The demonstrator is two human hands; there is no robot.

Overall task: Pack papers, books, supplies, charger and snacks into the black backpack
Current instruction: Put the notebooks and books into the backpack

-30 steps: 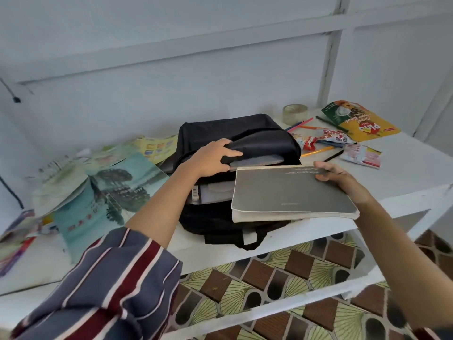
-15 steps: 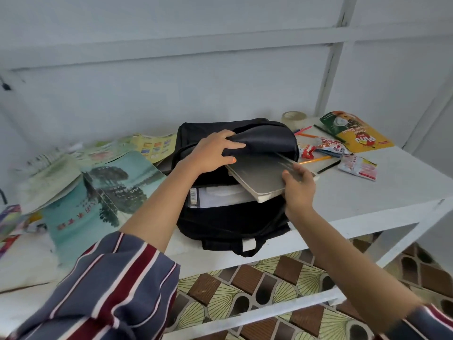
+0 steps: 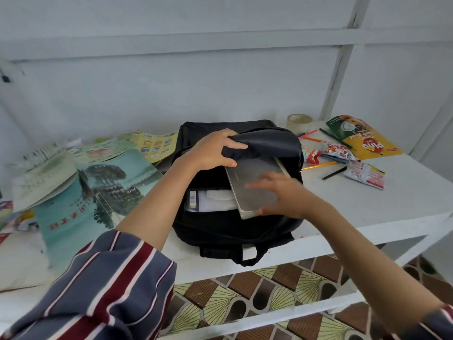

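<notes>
my left grip [image 3: 215, 150] is curled round the top flap of the black backpack [image 3: 232, 229] and holds it up. my right grip [image 3: 282, 195] lies on the near end of the grey book [image 3: 255, 177]. it is blurred, so i cannot tell if it pinches or just pushes.

the book is half in the bag. its long side points away from my right grip, under the flap. so i think the push must go straight ahead. the right grip is the nearer one.

i count one book and one bag. on the desk [image 3: 392, 197], right of my right grip, are one tape roll [image 3: 299, 121], one big yellow pack [image 3: 362, 141] and three small snack packs [image 3: 365, 174].
</notes>
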